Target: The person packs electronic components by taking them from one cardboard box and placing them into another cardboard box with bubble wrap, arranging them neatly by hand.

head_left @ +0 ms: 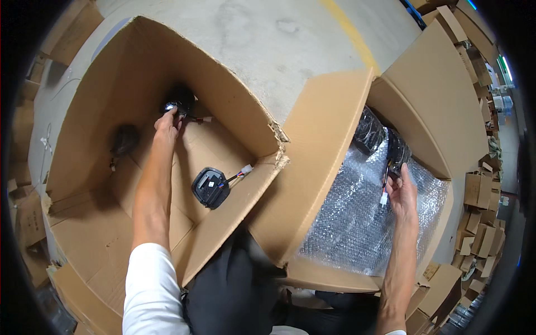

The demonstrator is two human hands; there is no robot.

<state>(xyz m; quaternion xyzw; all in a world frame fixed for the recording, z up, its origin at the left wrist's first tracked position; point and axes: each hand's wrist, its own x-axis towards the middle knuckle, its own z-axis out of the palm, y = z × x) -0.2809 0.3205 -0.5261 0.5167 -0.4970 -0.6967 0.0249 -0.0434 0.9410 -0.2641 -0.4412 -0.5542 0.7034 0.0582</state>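
Note:
Deep in the left cardboard box (100, 223), my left hand (169, 124) is closed on a rounded black part (181, 99) with a short cable, near the far corner. A second black part (124, 139) stands by that box's left wall. A black housing (211, 187) with coloured wires and a white connector lies on its floor. Over the right box (312, 145), my right hand (403, 192) grips the near end of a black wired part (397, 151), whose white plug (383, 198) hangs down. Beside it rests another black part (368, 132), seemingly in clear wrap.
Bubble wrap (357, 218) covers much of the right box's inside. Its tall flaps (435, 84) stand up at the far side. The left box has a frayed corner (281, 145). More cartons (479, 190) are piled along the right, and a yellow line (352, 30) crosses the floor.

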